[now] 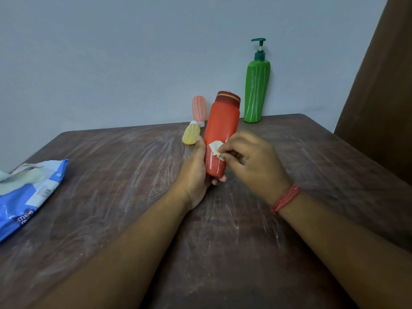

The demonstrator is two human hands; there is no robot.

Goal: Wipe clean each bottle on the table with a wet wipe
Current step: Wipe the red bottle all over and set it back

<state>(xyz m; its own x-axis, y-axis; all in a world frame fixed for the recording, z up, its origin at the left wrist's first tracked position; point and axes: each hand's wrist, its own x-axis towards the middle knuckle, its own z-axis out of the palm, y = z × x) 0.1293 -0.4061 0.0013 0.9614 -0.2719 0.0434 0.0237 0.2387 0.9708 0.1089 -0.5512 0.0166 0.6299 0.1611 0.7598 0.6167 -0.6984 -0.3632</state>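
While left grip (196,168) clasps red bottle (220,132) | right grip (252,159) pinches one wipe (215,148) | four bottles total

Wipe pack (26,192) cut off by left edge, print unreadable. Red bottle's (220,132) base hidden in left hand (196,172). Wipe (215,149) mostly hidden under right fingers (231,152).

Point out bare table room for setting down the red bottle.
Bare table lies between the wipes pack and the left hand, holding the red bottle. Crowded: far edge, around yellow bottle, pink bottle, green pump bottle.
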